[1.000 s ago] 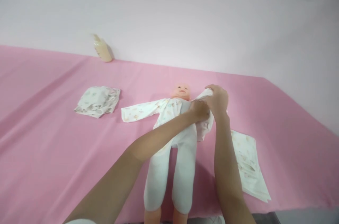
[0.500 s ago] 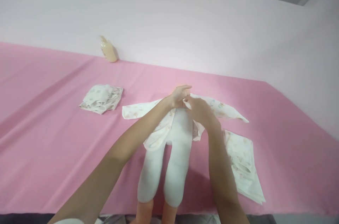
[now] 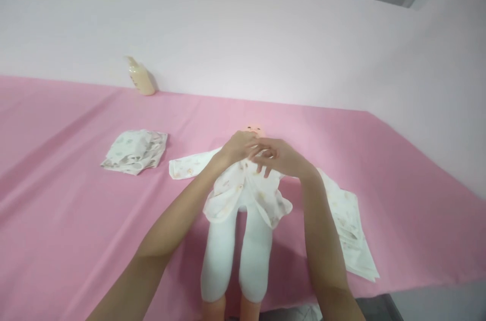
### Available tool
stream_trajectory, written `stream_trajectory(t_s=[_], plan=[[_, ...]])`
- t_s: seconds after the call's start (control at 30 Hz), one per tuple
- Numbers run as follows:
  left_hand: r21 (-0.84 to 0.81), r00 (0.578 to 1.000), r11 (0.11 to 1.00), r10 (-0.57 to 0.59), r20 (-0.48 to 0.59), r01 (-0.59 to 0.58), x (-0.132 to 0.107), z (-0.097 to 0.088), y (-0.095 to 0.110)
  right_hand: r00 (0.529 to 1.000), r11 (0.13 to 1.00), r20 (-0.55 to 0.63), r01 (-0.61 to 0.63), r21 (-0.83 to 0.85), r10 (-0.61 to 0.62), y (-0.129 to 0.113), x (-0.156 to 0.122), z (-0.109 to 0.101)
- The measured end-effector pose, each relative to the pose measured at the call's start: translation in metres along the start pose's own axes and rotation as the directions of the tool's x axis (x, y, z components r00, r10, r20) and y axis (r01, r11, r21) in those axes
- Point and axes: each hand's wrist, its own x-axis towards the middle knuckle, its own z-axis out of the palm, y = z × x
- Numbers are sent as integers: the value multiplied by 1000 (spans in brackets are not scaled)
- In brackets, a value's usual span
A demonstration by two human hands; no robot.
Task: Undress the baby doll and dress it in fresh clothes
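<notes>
A doll [image 3: 253, 131] lies on its back in white leggings [image 3: 218, 260], its head away from me. It wears a white printed baby shirt [image 3: 228, 194], whose two front panels lie over its body. At the collar, my left hand [image 3: 240, 145] is closed on the shirt, its fingertips partly hidden. My right hand [image 3: 276, 155] meets it there, fingers bent and pinching at the shirt's front edge; the exact pinch is hard to see. One long sleeve [image 3: 190, 165] stretches out to the left. The other is mostly behind my right arm.
A folded printed cloth [image 3: 132, 151] lies to the left. More folded printed clothing [image 3: 347, 225] is at the right, beside my forearm. A pump bottle [image 3: 141, 78] stands against the white wall [image 3: 228, 32]. Pink cloth [image 3: 68, 184] covers the table.
The shirt's right front panel now covers the doll's body, where white showed before. My hands have shifted slightly left and down toward the chest, and the doll's eyes now show.
</notes>
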Motion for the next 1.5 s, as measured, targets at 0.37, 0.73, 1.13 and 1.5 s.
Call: stream_trajectory(t_s=[0.37, 0.73, 1.13, 1.5], plan=[[574, 988, 806, -151, -30, 140, -20, 19, 2, 943, 591, -192, -322, -740, 273, 33, 28, 19], [291, 983, 941, -151, -101, 174, -10, 20, 2, 857, 523, -489, -494, -694, 160, 41, 49, 32], [57, 976, 983, -166, -144, 176, -16, -22, -38, 895, 933, -404, -35, 358, 189, 36, 28, -8], [368, 905, 834, -421, -60, 412, -31, -58, -92, 706, 655, -445, -696, -293, 551, 89, -22, -61]])
